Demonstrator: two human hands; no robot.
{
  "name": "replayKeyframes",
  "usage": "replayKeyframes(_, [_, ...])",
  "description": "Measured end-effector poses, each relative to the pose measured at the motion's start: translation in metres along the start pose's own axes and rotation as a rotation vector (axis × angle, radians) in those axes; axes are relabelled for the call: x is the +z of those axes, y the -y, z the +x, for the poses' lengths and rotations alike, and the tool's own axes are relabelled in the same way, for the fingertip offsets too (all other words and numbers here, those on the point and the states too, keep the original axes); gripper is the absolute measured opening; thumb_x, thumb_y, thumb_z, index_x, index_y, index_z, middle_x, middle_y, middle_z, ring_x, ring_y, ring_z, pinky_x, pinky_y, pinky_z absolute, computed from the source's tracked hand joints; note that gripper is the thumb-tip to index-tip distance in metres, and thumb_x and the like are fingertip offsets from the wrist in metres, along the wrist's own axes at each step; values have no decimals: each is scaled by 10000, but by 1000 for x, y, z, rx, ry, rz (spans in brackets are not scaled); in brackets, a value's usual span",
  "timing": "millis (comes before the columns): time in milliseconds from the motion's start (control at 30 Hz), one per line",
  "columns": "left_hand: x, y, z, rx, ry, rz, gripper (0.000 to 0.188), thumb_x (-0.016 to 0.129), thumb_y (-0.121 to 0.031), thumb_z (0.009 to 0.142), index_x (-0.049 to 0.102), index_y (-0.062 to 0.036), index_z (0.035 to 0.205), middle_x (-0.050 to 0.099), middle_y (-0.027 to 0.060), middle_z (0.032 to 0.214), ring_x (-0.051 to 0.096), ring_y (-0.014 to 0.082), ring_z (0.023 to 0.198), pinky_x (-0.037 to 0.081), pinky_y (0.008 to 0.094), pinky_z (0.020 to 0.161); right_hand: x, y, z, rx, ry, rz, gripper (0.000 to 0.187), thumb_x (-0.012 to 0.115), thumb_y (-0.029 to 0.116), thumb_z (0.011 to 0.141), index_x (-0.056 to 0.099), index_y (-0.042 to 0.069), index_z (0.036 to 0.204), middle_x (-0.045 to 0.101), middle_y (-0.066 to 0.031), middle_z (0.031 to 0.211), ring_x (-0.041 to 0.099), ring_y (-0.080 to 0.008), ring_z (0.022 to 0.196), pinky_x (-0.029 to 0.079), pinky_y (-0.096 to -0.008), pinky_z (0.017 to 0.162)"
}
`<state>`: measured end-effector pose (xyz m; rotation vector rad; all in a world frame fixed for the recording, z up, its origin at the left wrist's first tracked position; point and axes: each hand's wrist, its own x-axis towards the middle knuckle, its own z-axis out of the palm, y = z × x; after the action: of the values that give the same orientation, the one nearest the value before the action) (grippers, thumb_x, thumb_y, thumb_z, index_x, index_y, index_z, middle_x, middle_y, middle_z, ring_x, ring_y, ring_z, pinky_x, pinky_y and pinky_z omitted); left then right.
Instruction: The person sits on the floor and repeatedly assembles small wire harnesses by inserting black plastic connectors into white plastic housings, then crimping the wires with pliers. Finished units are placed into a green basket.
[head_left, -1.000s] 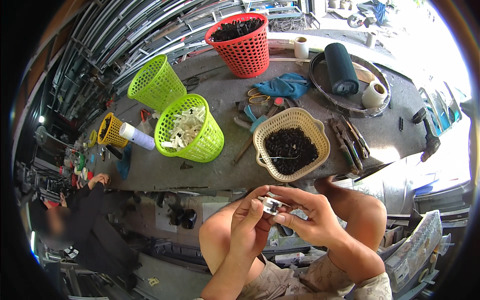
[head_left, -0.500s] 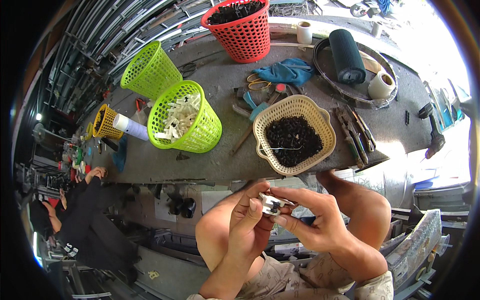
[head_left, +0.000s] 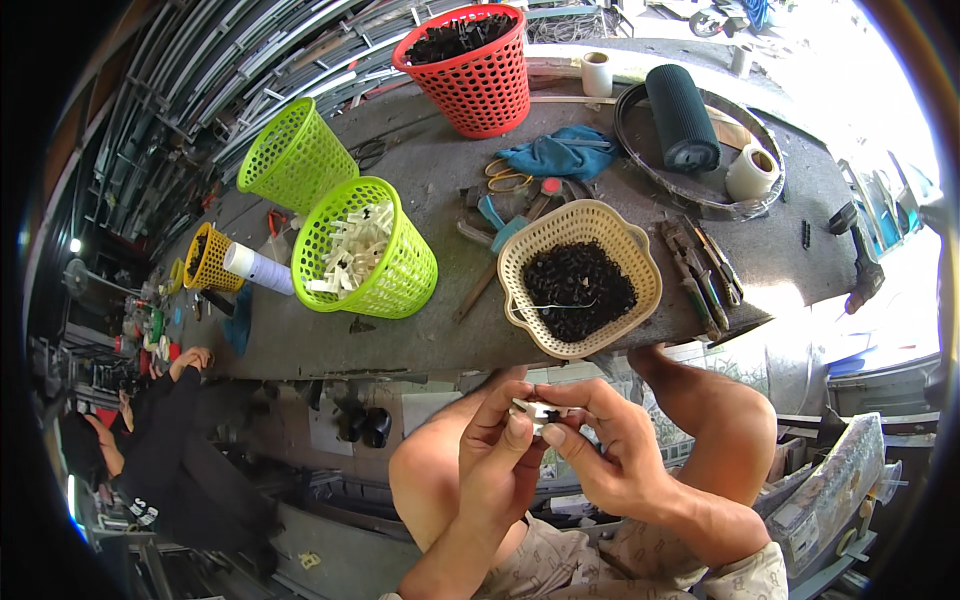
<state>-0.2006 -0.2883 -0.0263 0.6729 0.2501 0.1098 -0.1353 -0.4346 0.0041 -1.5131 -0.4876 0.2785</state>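
Above my knees, a small white plastic fitting (head_left: 541,412) with a dark part in it is pinched between the fingertips of both hands. My left hand (head_left: 494,450) closes on its left end, my right hand (head_left: 618,450) on its right end. Fingers cover much of the fitting. Just beyond the hands, at the bench's near edge, stands a cream basket (head_left: 580,346) of small black pieces (head_left: 578,292), with a thin white strip lying on them. To its left, a green basket (head_left: 408,272) holds white plastic fittings (head_left: 352,246) like the one in my hands.
On the bench (head_left: 300,350) are another green basket (head_left: 300,155), a red basket (head_left: 480,95) of black parts, a hammer (head_left: 495,262), blue cloth (head_left: 565,152), pliers (head_left: 690,275) and a dark ridged roll (head_left: 683,120). Another person (head_left: 190,440) sits at the left.
Both hands still grip the fitting, which has turned slightly between the fingertips. My right fingers are more curled in. The bench and its baskets appear slightly lower and further left in view.
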Motion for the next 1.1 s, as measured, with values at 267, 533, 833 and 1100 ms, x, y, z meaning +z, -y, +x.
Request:
replayKeyframes(267, [-4,1,-1,9,-10,54,348,692,-184,1038,628,-47,1351,696,79,1252,692,209,1135,569,384,1020,0,-3,-1,270,25,367,297,758,44,963,623,-10,1222,710,-87,1167,662,-128,1060,533,-307,911])
replayKeyframes(533, [-2,3,4,-46,8,125,397,652,-264,1065,617,-69,1408,686,87,1278,674,207,1151,550,403,1036,-7,-18,5,356,34,451,316,809,117,954,644,16,1204,698,-66,1173,636,-86,1021,525,-276,849])
replayKeyframes(833, [-7,2,5,-16,-3,121,366,667,-222,1055,631,-77,1389,718,70,1239,701,205,1129,586,412,1001,-14,-10,7,329,122,511,291,728,40,1002,628,-37,1264,707,-99,1195,663,-123,1101,554,-289,943])
replayKeyframes(1100, [1,-26,9,48,-50,117,357,689,-204,1040,638,-54,1360,727,63,1124,716,167,1009,606,379,935,-18,-5,3,274,145,454,456,755,50,965,575,-38,1375,684,-156,1308,668,-188,1168,529,-355,1047])
